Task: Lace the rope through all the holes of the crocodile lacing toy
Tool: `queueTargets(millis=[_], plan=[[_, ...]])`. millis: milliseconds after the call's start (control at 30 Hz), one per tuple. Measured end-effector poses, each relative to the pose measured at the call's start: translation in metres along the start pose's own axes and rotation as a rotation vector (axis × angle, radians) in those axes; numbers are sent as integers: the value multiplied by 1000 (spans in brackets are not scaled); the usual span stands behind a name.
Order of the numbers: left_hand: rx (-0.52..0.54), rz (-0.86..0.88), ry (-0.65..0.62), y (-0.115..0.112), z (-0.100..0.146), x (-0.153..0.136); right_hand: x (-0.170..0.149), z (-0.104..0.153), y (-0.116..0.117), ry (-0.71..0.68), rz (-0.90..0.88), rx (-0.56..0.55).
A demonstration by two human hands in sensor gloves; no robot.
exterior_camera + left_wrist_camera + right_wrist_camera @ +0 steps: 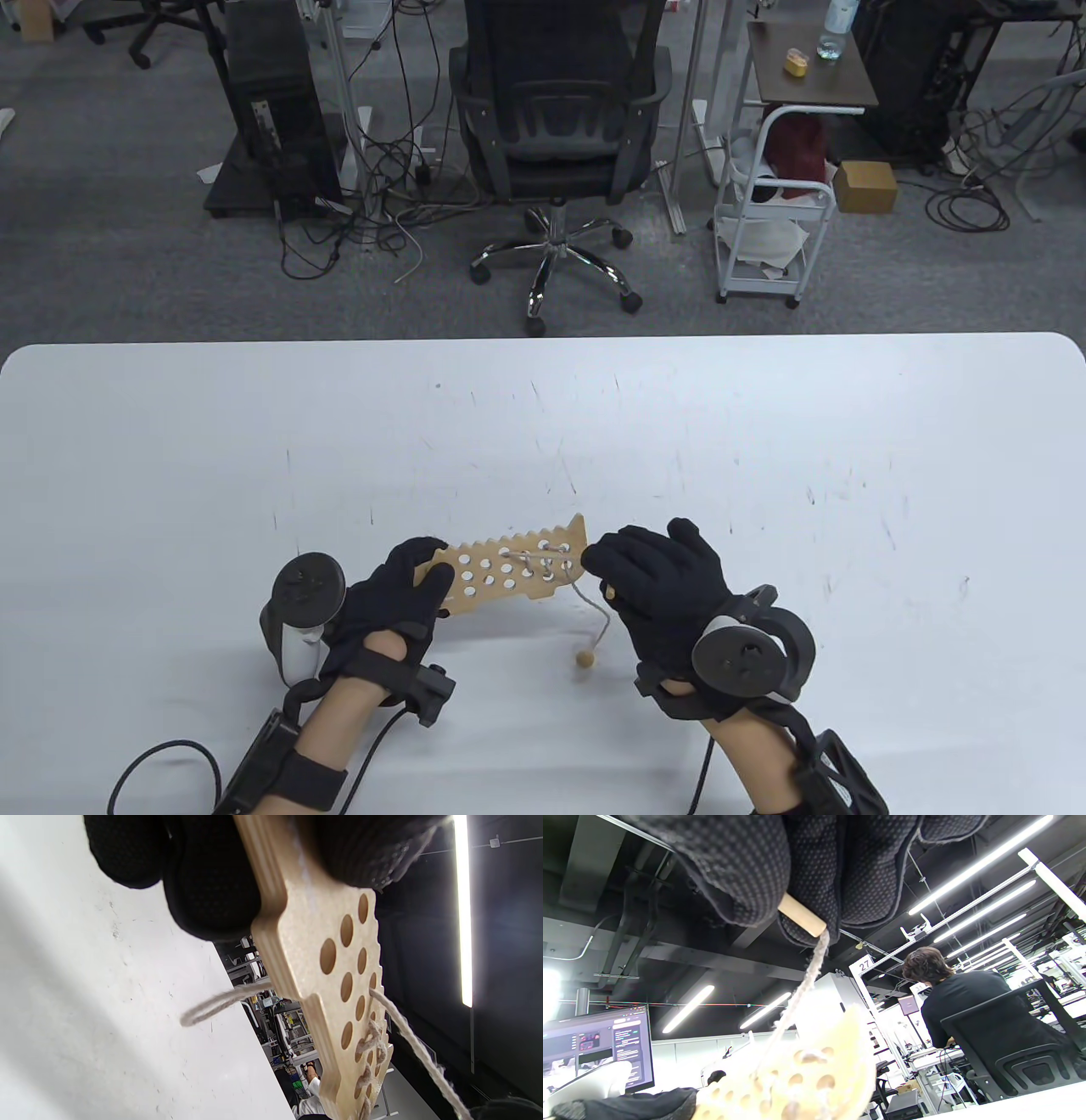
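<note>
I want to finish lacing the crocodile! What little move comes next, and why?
Probably poke the wooden needle pinched by the right hand into the nearest empty hole: the left hand holds the crocodile board, and only its right-end holes carry rope.

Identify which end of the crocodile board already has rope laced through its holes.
The end beside the right hand: rope crosses holes there, while the crocodile board's holes nearer the left hand are bare.

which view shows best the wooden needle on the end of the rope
The right wrist view: the wooden needle shows close up, pinched between the right hand's fingers, with the rope running from its end down to the crocodile board. The table view shows only a sliver of it at the right hand. The left wrist view does not show it.
</note>
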State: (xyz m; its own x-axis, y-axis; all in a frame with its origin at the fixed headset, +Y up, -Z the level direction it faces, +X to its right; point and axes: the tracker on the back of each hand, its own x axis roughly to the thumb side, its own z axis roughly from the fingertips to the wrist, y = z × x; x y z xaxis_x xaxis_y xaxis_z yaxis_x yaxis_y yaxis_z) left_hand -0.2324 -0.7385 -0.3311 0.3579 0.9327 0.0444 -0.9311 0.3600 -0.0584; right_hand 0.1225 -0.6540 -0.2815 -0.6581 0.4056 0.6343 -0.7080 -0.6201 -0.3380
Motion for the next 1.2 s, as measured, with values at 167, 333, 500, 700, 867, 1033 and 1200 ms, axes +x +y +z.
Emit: queueTargets(millis=[167,333,500,700,867,1033,1200], plan=[[20,6,12,6,-2,-3,-6,-1,-6,23,14,-19],[41,13,25,11,-4,-7,-12,-2,-9,46,22,-32],[52,14,35,14,-5,-10,-19,-3,-14,68,32,-53],[67,11,49,17,-6,-12,-26,-4,-23,92,35,-89],[76,16,61,20,-6,-14,-33,-4,-31,116,40,-120],[87,21,73,23,-8,-17,-41,-4,-38,145,40,-145],[103,25,90,28,-9,-21,-49,-4,-45,176,41,-169]])
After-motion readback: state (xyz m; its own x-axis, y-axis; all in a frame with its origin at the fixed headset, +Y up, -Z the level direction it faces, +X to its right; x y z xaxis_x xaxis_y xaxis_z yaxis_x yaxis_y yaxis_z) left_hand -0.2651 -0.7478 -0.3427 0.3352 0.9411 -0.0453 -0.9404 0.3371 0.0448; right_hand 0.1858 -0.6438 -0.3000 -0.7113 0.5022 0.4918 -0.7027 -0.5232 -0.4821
